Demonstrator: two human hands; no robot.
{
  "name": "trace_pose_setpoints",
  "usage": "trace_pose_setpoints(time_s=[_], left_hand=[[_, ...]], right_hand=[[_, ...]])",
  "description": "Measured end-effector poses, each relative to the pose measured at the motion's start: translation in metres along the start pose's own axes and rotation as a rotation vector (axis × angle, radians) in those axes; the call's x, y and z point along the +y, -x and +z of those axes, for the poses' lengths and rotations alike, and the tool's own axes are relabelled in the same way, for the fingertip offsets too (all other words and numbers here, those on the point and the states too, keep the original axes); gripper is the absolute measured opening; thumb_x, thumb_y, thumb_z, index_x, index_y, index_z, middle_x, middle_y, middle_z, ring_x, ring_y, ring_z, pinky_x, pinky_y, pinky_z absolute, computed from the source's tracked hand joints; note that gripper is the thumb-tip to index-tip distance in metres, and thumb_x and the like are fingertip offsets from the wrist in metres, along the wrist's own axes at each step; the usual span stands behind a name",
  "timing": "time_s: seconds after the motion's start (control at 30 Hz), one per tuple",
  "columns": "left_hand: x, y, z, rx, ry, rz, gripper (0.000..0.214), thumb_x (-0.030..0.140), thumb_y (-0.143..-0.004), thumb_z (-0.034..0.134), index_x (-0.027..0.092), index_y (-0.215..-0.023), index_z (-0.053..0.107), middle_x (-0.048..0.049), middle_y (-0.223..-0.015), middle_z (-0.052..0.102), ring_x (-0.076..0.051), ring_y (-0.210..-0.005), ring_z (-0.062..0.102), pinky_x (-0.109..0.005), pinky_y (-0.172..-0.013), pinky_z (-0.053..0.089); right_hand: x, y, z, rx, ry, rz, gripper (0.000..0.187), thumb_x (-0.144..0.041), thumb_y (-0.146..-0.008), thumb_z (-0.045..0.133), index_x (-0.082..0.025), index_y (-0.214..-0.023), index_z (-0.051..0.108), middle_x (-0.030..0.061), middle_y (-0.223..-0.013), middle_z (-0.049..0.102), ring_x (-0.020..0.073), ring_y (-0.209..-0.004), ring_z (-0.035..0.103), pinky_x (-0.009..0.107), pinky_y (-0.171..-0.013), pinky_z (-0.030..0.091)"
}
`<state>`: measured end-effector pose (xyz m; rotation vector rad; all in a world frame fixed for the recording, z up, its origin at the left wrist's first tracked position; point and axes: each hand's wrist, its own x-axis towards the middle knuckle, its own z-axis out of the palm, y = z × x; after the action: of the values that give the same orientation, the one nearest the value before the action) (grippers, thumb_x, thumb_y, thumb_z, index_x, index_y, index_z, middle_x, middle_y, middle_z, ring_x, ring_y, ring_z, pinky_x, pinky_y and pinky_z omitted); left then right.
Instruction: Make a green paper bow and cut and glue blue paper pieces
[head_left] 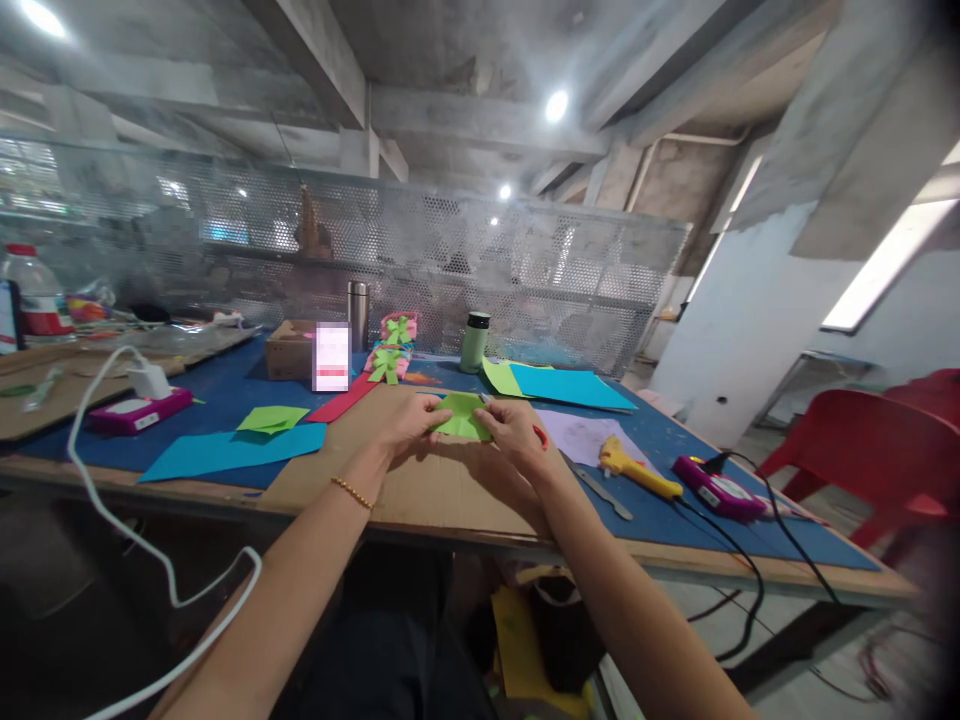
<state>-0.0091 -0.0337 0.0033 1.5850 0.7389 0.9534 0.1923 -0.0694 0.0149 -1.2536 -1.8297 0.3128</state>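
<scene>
Between my two hands is a creased piece of green paper (463, 418), held up over a sheet of brown cardboard (450, 490). My left hand (412, 422) pinches its left edge, and a beaded bracelet circles that wrist. The opposite edge is gripped by my right hand (514, 432). A red handle loop (540, 437), perhaps of scissors, shows beside the right hand. To the left lie folded green paper (271, 419) and blue paper (232, 450). Red paper (345, 400) reaches under the cardboard's far left side.
On the right are a yellow glue gun (637, 468), a craft knife (604, 493), lilac paper (585, 435) and a purple power strip (718, 488). Farther back stand a green bottle (474, 345), a steel flask (358, 318), a cardboard box (290, 350) and bow-trimmed pieces (388, 362). A white cable (169, 570) hangs left.
</scene>
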Motion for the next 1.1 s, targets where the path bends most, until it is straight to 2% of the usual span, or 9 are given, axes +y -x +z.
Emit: trace_pose_setpoints(time_s=[0.13,0.3,0.4,0.53,0.73,0.8,0.9,1.0,1.1], left_hand=[[0.004,-0.003,-0.004,0.168,-0.055,0.154,0.027,0.034,-0.078,0.070,0.016,-0.064,0.056,0.0048,-0.049,0.050,-0.006,-0.041,0.044,-0.018,-0.042,0.032],[0.005,-0.006,-0.008,0.346,-0.103,0.118,0.024,0.030,-0.079,0.066,0.016,-0.062,0.057,0.0043,-0.046,0.052,-0.007,-0.039,0.043,-0.019,-0.043,0.027],[0.004,-0.008,-0.007,0.362,-0.094,0.092,0.022,0.027,-0.080,0.064,0.016,-0.062,0.057,0.0049,-0.043,0.050,-0.007,-0.037,0.040,-0.019,-0.043,0.025],[0.003,-0.010,-0.007,0.344,-0.063,0.063,0.020,0.028,-0.079,0.067,0.015,-0.066,0.059,0.0060,-0.041,0.049,-0.006,-0.035,0.039,-0.018,-0.041,0.024],[0.004,-0.008,-0.006,0.279,0.012,0.052,0.021,0.028,-0.080,0.069,0.015,-0.068,0.058,0.0045,-0.048,0.052,-0.007,-0.036,0.046,-0.017,-0.038,0.027],[0.003,-0.006,-0.005,0.249,0.023,0.060,0.020,0.028,-0.081,0.068,0.015,-0.069,0.059,0.0036,-0.051,0.054,-0.007,-0.038,0.049,-0.017,-0.038,0.029],[0.003,-0.004,-0.003,0.179,0.037,0.051,0.020,0.032,-0.081,0.069,0.014,-0.076,0.061,0.0024,-0.056,0.056,-0.007,-0.040,0.051,-0.016,-0.037,0.032],[0.004,-0.003,0.000,0.117,0.062,0.029,0.026,0.038,-0.080,0.071,0.014,-0.086,0.063,0.0012,-0.063,0.060,-0.009,-0.041,0.054,-0.018,-0.037,0.038],[0.006,-0.002,0.001,0.110,0.065,0.015,0.036,0.047,-0.079,0.073,0.014,-0.091,0.063,0.0018,-0.061,0.059,-0.011,-0.041,0.055,-0.021,-0.037,0.041]], right_hand=[[0.006,-0.003,-0.022,0.055,0.403,0.116,0.044,-0.040,-0.101,0.034,-0.016,-0.082,0.066,0.0075,-0.075,0.070,0.0155,-0.066,0.061,0.024,-0.060,0.040],[0.020,-0.001,-0.052,-0.048,0.636,0.190,0.025,-0.021,-0.089,0.059,-0.014,-0.068,0.070,0.0167,-0.078,0.074,0.0213,-0.075,0.066,0.028,-0.064,0.035],[0.027,0.003,-0.051,-0.127,0.717,0.187,0.018,-0.019,-0.087,0.062,-0.014,-0.074,0.074,0.0166,-0.081,0.075,0.0220,-0.078,0.067,0.028,-0.065,0.034],[0.035,0.007,-0.042,-0.127,0.754,0.163,0.017,-0.023,-0.089,0.061,-0.014,-0.090,0.076,0.0167,-0.094,0.075,0.0235,-0.087,0.067,0.029,-0.069,0.036],[0.031,0.007,-0.040,0.025,0.638,0.107,0.026,-0.025,-0.095,0.050,-0.013,-0.088,0.073,0.0176,-0.101,0.071,0.0237,-0.093,0.062,0.029,-0.075,0.039],[0.025,0.004,-0.038,0.051,0.554,0.059,0.033,-0.031,-0.098,0.045,-0.015,-0.086,0.072,0.0125,-0.094,0.071,0.0211,-0.088,0.061,0.027,-0.073,0.040],[0.012,-0.002,-0.031,0.004,0.401,0.000,0.046,-0.044,-0.100,0.038,-0.016,-0.081,0.070,0.0035,-0.075,0.067,0.0159,-0.070,0.058,0.024,-0.063,0.039],[-0.005,-0.008,-0.023,-0.078,0.151,0.010,0.038,-0.048,-0.089,0.051,-0.017,-0.074,0.067,-0.0014,-0.064,0.060,0.0127,-0.059,0.051,0.023,-0.056,0.035],[-0.021,-0.010,-0.021,-0.107,-0.027,0.102,0.025,-0.040,-0.075,0.066,-0.018,-0.062,0.063,-0.0022,-0.057,0.058,0.0110,-0.054,0.047,0.023,-0.053,0.032]])
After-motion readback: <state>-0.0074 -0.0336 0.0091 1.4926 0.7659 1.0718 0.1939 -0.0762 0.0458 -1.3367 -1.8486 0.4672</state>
